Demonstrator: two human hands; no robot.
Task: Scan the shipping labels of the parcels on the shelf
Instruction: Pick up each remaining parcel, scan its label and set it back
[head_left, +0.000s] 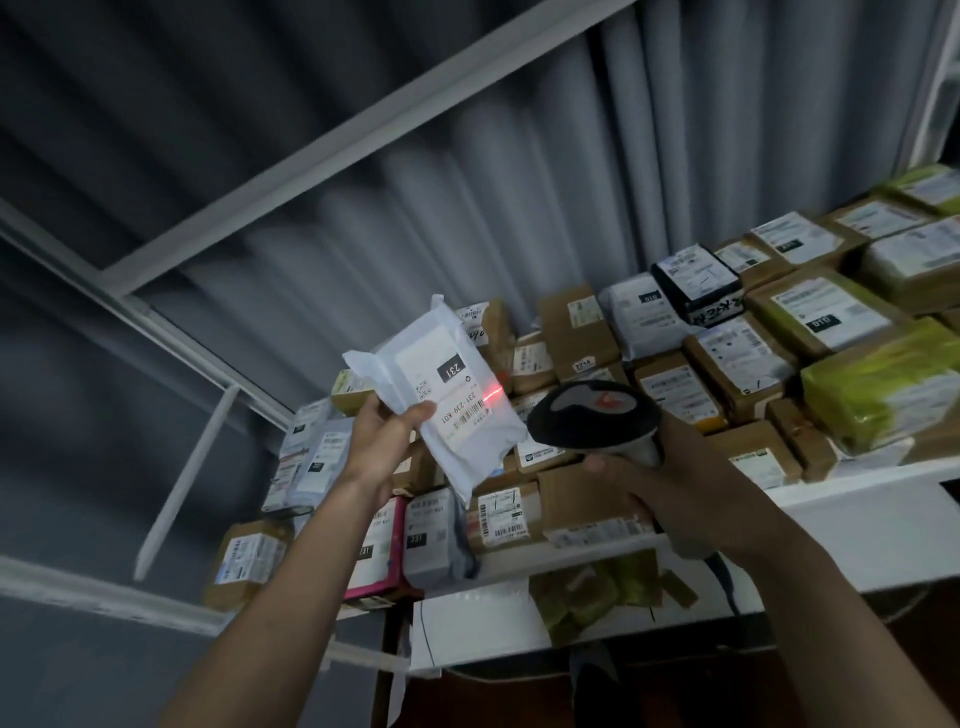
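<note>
Grey corrugated wall (415, 182), white shelf (857, 499), crowded cardboard parcels (576, 325)

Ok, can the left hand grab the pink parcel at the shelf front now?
Probably not yet: the left hand holds the white parcel under the scanner beam. The pink parcel itself lies uncovered.

Single head-worn wide-angle view, tilted and facing forward and slightly down, close above both forearms, looking across the parcel-laden shelf (857, 488) toward the corrugated wall (363, 208) behind
</note>
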